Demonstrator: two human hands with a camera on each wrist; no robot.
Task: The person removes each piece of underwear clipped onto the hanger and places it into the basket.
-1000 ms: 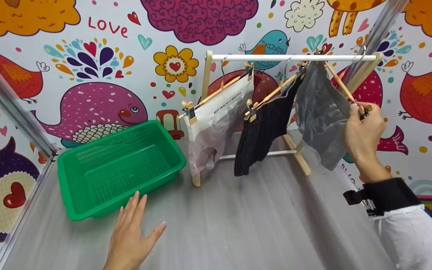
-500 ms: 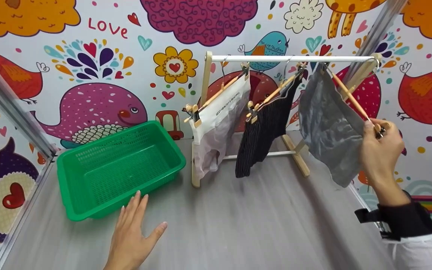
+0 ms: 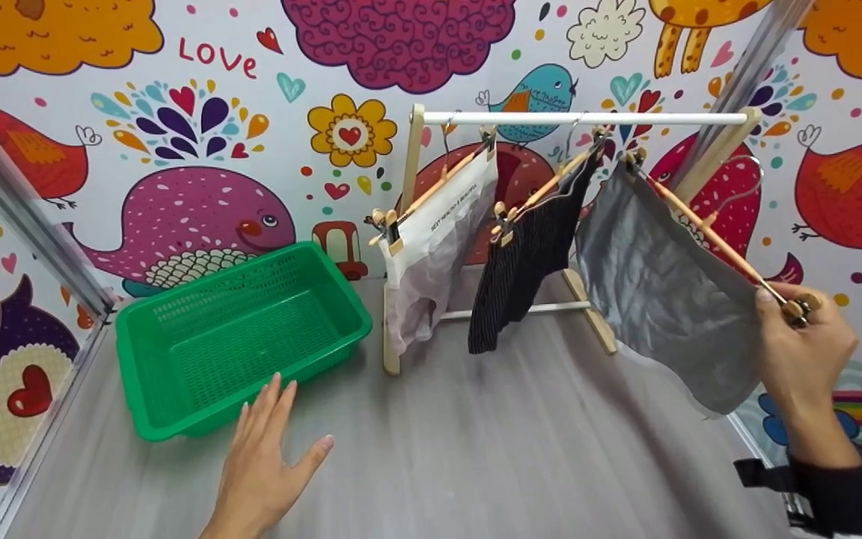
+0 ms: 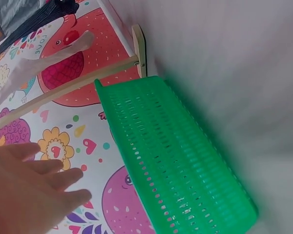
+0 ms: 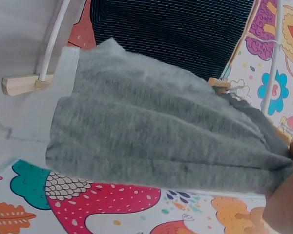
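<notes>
Now, from the head: with the right hand [image 3: 809,355], a tight pinch on the clipped end of a wooden hanger [image 3: 723,244], gray shorts [image 3: 663,284] dangling below, hook off the bar. For the left hand [image 3: 263,464], straight fingers, free, near a green basket [image 3: 236,292]. On the white-barred rack [image 3: 588,118], white shorts [image 3: 431,254] and black striped shorts [image 3: 528,254]. Underneath, a gray table [image 3: 431,449]; behind, bright cartoon walls [image 3: 236,135].

From the left wrist: again spread fingers, apart from the basket.

From the right wrist: gray shorts across the middle, partly in front of the black striped shorts.
</notes>
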